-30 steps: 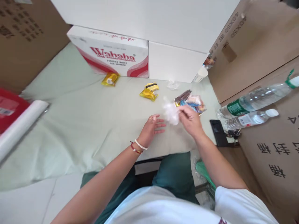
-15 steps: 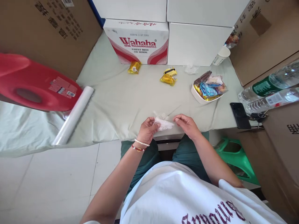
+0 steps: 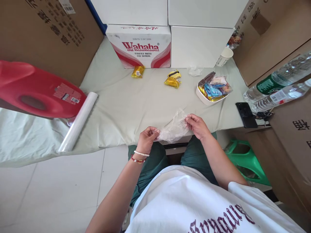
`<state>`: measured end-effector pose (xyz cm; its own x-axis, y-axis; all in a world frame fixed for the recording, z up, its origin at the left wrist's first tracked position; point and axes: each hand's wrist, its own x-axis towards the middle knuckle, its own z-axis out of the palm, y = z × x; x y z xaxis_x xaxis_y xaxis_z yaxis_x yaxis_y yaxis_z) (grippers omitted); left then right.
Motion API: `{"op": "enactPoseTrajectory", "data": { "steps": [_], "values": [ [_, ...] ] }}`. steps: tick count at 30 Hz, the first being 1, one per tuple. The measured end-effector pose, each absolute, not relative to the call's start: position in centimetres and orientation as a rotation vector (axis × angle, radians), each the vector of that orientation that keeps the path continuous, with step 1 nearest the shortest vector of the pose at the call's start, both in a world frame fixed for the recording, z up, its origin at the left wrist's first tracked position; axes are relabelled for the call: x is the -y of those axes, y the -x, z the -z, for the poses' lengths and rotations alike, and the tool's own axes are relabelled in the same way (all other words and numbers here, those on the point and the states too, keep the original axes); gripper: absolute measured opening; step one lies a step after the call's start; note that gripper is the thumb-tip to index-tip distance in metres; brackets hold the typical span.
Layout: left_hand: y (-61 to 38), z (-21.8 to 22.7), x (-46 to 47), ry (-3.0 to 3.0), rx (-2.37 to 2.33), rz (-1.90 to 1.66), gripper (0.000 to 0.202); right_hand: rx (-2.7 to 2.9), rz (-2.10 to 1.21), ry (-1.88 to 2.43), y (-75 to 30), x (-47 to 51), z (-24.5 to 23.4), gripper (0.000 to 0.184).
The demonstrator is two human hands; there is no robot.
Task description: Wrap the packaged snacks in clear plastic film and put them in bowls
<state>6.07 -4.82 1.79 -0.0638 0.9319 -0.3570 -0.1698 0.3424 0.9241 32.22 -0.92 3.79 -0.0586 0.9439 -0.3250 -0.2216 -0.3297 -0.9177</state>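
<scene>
A crinkled, see-through piece of plastic film (image 3: 174,128) is stretched between my two hands at the front edge of the table. My left hand (image 3: 147,138) pinches its left end between thumb and fingers. At the upper right end, my right hand (image 3: 196,125) pinches it the same way. Whether the film is a bag or a loose sheet I cannot tell. Beyond it on the cloth lie yellow wrapped snacks (image 3: 172,82), and a white bowl (image 3: 204,99) full of packaged snacks stands to the right.
A roll of clear film (image 3: 79,121) lies at the left beside a red jug (image 3: 46,92). White cartons (image 3: 143,47) line the back. At right are a phone (image 3: 246,115), plastic bottles (image 3: 279,97), a paper cup (image 3: 224,57) and a green stool (image 3: 245,161).
My hands have moved apart, the left one leftward and slightly down. The plastic, bunched up before, is now spread wider between them. The view has shifted slightly.
</scene>
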Motion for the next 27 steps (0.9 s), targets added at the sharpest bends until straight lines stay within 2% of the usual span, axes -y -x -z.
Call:
{"op": "enactPoseTrajectory", "data": {
  "steps": [5, 10, 13, 17, 20, 23, 27],
  "values": [
    [-5.1, -3.6, 5.5, -0.667, -1.097, -1.219, 0.043, 0.816, -1.512, 1.214, -32.9, 1.6, -3.9, 0.045],
    [-4.4, -4.6, 5.3, -0.498, -0.994, -1.235, 0.047, 0.930, -1.330, 1.099, -34.0, 2.5, -4.4, 0.041],
    [-3.5, -4.0, 4.2, -0.522, -1.134, -1.305, 0.050, 1.210, -1.219, 1.071, -35.4, 3.2, -4.6, 0.039],
    [-2.4, -3.1, 2.1, -0.499, -1.206, -1.406, 0.055, 1.802, -1.108, 1.055, -37.1, 4.2, -4.4, 0.020],
    [-2.3, -2.6, 0.8, -0.463, -1.208, -1.416, 0.051, 2.089, -1.011, 1.100, -37.7, 4.9, -4.2, 0.033],
    [-3.2, -2.3, 0.1, -0.451, -1.221, -1.417, 0.051, 2.015, -0.833, 1.230, -37.3, 5.2, -4.9, 0.037],
    [-5.2, -2.3, -0.2, -0.489, -1.185, -1.422, 0.054, 1.919, -0.666, 1.301, -33.4, 4.7, -6.3, 0.024]
  ]
}}
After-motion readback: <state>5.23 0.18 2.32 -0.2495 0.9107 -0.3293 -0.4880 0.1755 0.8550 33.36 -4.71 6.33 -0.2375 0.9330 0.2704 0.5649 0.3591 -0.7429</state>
